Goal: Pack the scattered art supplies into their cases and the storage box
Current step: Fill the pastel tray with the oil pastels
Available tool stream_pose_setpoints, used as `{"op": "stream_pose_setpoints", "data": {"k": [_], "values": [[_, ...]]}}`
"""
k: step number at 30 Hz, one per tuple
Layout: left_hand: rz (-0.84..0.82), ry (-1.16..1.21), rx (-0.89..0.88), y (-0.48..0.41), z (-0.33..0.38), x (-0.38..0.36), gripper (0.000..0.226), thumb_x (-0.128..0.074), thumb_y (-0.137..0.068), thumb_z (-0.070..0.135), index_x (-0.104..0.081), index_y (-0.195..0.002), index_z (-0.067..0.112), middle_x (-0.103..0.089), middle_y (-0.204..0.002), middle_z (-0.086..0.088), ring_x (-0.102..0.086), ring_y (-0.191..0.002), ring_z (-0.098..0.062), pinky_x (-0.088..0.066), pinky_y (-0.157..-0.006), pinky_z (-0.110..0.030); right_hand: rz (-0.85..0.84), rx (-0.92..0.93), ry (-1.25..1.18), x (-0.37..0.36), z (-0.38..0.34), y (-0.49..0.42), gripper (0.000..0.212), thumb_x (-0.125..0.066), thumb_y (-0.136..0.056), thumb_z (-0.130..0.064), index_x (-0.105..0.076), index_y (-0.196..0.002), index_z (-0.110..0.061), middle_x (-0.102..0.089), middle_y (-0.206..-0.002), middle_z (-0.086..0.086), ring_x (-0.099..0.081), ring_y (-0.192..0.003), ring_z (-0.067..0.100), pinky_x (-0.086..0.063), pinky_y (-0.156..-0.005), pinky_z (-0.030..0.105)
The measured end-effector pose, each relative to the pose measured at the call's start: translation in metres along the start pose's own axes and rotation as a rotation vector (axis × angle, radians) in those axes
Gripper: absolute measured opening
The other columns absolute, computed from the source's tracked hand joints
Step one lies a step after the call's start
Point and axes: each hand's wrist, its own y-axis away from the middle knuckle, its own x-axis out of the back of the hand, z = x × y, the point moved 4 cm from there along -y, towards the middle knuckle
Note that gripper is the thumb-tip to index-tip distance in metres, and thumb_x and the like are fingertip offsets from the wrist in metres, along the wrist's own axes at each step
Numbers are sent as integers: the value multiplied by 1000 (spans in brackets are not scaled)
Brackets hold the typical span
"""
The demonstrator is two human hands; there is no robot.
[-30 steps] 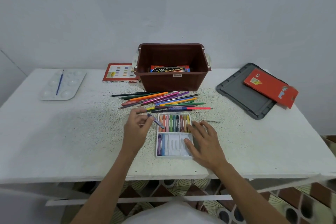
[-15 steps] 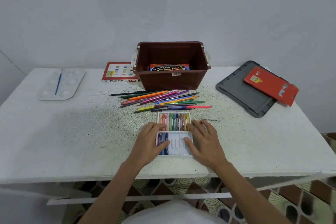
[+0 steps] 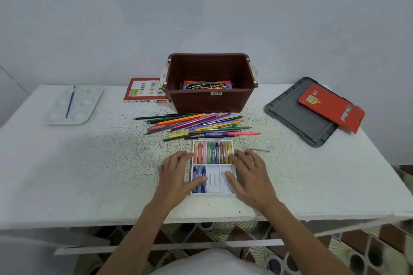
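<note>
Resting flat at the left edge of the pastel tray (image 3: 213,194), the left hand (image 3: 176,176) is relaxed and empty: its purple pastel (image 3: 203,173) now lies in the lower row, by the thumb. The right hand (image 3: 250,174) lies open on the right edge, holding nothing. One stray pastel (image 3: 258,148) waits just beyond it.

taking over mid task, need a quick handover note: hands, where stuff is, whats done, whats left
Hands: left hand and right hand are both open, lying flat at either side of the white pastel tray, thumbs on it, holding nothing.
Things: the tray's far row is full and its near row has three pastels. A pale stick lies right of it. Coloured pencils are piled before the brown box. Red case on the grey lid. Oil pastels box beside the brown box. Brush on the palette.
Done: a paint pack is in the box.
Left: stick, pencils, brush, palette, cases, then lid.
</note>
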Motion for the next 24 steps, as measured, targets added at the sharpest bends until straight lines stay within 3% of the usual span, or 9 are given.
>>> {"op": "stream_pose_setpoints", "data": {"k": [10,16,21,24], "values": [[-104,-105,-112,-8,-5,1,88,-18,-77,90,-20,-151,43,-8,-163,5,0,-149,-16,1,-115,-37,31,39,5,-1,2,-6,52,-31,-103,-49,-58,-132,-15,-58,-134,5,-43,-132,28,-36,-110,49],[-100,-143,-122,-8,-7,-2,82,-18,-82,86,-20,-152,41,-9,-163,7,3,-150,-12,1,-118,-37,43,7,-6,6,4,-42,36,-42,-98,-35,-63,-122,-16,-65,-108,1,-51,-112,25,-43,-97,43],[-96,-116,-120,-8,-10,-5,77,-21,-86,83,-20,-152,42,-8,-163,10,6,-150,-9,0,-120,-39,59,-41,-23,3,14,-82,26,-60,-93,-17,-66,-118,-15,-66,-108,4,-53,-100,28,-42,-86,39],[-104,-132,-115,-8,-11,-6,76,-19,-86,83,-17,-152,44,-5,-163,12,9,-149,-7,3,-120,-37,49,-68,-14,6,13,-99,25,-63,-93,-16,-69,-117,-15,-67,-106,6,-53,-95,29,-42,-82,39]]}}
